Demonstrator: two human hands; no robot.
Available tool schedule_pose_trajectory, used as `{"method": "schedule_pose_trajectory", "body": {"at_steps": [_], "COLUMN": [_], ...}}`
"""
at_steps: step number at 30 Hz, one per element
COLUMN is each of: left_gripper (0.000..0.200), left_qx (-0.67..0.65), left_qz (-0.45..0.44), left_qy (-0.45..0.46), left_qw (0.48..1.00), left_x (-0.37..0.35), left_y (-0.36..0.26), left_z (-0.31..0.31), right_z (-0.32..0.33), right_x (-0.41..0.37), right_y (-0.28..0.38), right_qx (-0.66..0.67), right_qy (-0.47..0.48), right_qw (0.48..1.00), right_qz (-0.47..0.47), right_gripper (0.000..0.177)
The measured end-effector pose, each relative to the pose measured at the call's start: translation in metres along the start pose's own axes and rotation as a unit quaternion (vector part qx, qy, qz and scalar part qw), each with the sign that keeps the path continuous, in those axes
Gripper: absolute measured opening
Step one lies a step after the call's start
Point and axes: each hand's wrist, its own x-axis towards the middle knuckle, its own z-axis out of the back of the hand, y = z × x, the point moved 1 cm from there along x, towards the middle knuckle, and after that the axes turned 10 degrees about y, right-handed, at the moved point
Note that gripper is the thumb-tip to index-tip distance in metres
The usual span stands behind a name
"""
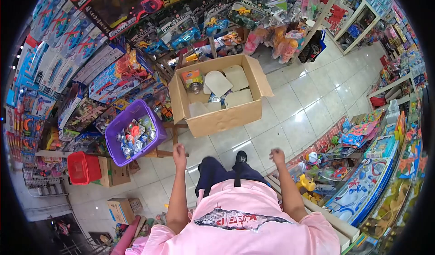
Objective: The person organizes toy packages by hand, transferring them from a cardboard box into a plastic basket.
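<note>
My left hand [180, 151] hangs with loosely curled fingers just below the cardboard box and right of the purple basket, touching neither. My right hand [277, 156] is out over the floor on the other side, its fingers partly bent and apart, with nothing visible in it. Ahead of me the open cardboard box [226, 121] holds several pale, rounded flat pieces [218, 83], an orange-and-green pack [192, 77] and some shiny items. The purple basket [156, 139] contains small silvery and coloured packaged goods [136, 139] whose kind I cannot make out.
A red bin [79, 168] and a brown carton [114, 171] stand left of the purple basket, with a smaller carton [121, 210] below. Wooden legs [175, 135] show under the box. Shelves of boxed toys [118, 78] line the left; low toy displays [349, 164] flank the tiled floor [312, 105].
</note>
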Motion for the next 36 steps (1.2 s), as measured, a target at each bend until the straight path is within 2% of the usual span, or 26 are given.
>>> {"method": "schedule_pose_trajectory", "body": {"at_steps": [2, 3, 5, 6, 8, 9, 10, 12, 13, 14, 15, 16, 17, 18, 19, 20, 21, 23, 27, 29, 30, 31, 32, 34, 35, 36], "left_gripper": [0.019, 0.019, 0.021, 0.021, 0.023, 0.023, 0.023, 0.024, 0.027, 0.030, 0.030, 0.033, 0.037, 0.037, 0.041, 0.045, 0.045, 0.051, 0.057, 0.057, 0.056, 0.046, 0.046, 0.040, 0.036, 0.036], "left_qx": [0.001, 0.001, 0.047, 0.048, 0.124, 0.122, 0.095, 0.065, 0.099, 0.130, 0.127, 0.149, 0.171, 0.169, 0.197, 0.223, 0.222, 0.318, 0.317, 0.293, 0.271, 0.233, 0.231, 0.102, 0.031, 0.029], "left_qz": [-0.104, -0.101, -0.163, -0.157, -0.139, -0.133, -0.115, -0.094, -0.087, -0.081, -0.080, -0.060, -0.040, -0.040, -0.028, -0.013, -0.011, -0.015, 0.018, 0.025, 0.032, 0.040, 0.041, -0.006, 0.008, 0.014], "left_qy": [-0.030, -0.033, -0.001, -0.003, 0.066, 0.065, 0.101, 0.141, 0.190, 0.239, 0.242, 0.312, 0.381, 0.386, 0.438, 0.490, 0.498, 0.549, 0.602, 0.589, 0.574, 0.558, 0.554, 0.493, 0.463, 0.451], "left_qw": [0.994, 0.994, 0.985, 0.986, 0.980, 0.981, 0.984, 0.983, 0.973, 0.959, 0.959, 0.936, 0.908, 0.906, 0.877, 0.843, 0.838, 0.773, 0.733, 0.753, 0.772, 0.795, 0.799, 0.864, 0.886, 0.892], "left_x": [0.016, 0.027, 0.044, 0.053, 0.071, 0.081, 0.091, 0.121, 0.139, 0.155, 0.171, 0.186, 0.200, 0.220, 0.236, 0.242, 0.240, 0.240, 0.255, 0.254, 0.252, 0.252, 0.253, 0.255, 0.259, 0.257], "left_y": [-0.051, -0.072, -0.108, -0.126, -0.155, -0.165, -0.174, -0.176, -0.166, -0.155, -0.149, -0.140, -0.131, -0.114, -0.091, -0.077, -0.082, -0.100, -0.062, -0.066, -0.072, -0.078, -0.084, -0.086, -0.083, -0.087], "left_z": [-0.021, -0.029, -0.041, -0.046, -0.059, -0.067, -0.077, -0.094, -0.102, -0.112, -0.120, -0.131, -0.143, -0.157, -0.174, -0.187, -0.195, -0.210, -0.235, -0.232, -0.229, -0.226, -0.222, -0.209, -0.202, -0.195], "right_z": [0.004, 0.002, -0.006, -0.013, -0.036, -0.049, -0.061, -0.084, -0.094, -0.104, -0.112, -0.119, -0.126, -0.132, -0.138, -0.141, -0.144, -0.146, -0.149, -0.147, -0.146, -0.144, -0.139, -0.125, -0.119, -0.114], "right_x": [0.020, 0.030, 0.038, 0.039, 0.032, 0.044, 0.056, 0.059, 0.069, 0.080, 0.090, 0.097, 0.104, 0.116, 0.147, 0.159, 0.167, 0.178, 0.165, 0.163, 0.165, 0.167, 0.170, 0.168, 0.174, 0.179], "right_y": [0.042, 0.068, 0.127, 0.160, 0.225, 0.241, 0.256, 0.298, 0.310, 0.320, 0.329, 0.332, 0.335, 0.335, 0.320, 0.313, 0.308, 0.308, 0.316, 0.325, 0.328, 0.335, 0.341, 0.360, 0.363, 0.367], "right_qx": [0.031, 0.055, 0.079, 0.078, 0.106, 0.081, 0.057, 0.000, -0.003, -0.099, -0.193, -0.196, -0.290, -0.379, -0.381, -0.380, -0.398, -0.415, -0.484, -0.516, -0.539, -0.561, -0.563, -0.513, -0.518, -0.489], "right_qy": [-0.043, -0.044, -0.041, -0.036, -0.041, -0.031, -0.022, 0.036, 0.034, 0.057, 0.079, 0.076, 0.057, 0.037, 0.090, 0.088, 0.096, 0.098, 0.130, 0.138, 0.120, 0.102, 0.105, 0.223, 0.233, 0.234], "right_qw": [0.996, 0.991, 0.975, 0.966, 0.946, 0.940, 0.934, 0.932, 0.934, 0.943, 0.940, 0.940, 0.926, 0.903, 0.896, 0.899, 0.885, 0.873, 0.850, 0.834, 0.818, 0.800, 0.797, 0.813, 0.806, 0.810], "right_qz": [0.071, 0.117, 0.202, 0.244, 0.305, 0.329, 0.352, 0.360, 0.354, 0.313, 0.271, 0.267, 0.234, 0.198, 0.210, 0.200, 0.221, 0.239, 0.162, 0.141, 0.164, 0.187, 0.191, 0.161, 0.166, 0.221], "right_gripper": [0.022, 0.019, 0.014, 0.013, 0.012, 0.013, 0.014, 0.018, 0.018, 0.021, 0.025, 0.025, 0.029, 0.034, 0.039, 0.039, 0.042, 0.047, 0.050, 0.050, 0.046, 0.042, 0.042, 0.032, 0.032, 0.025]}}
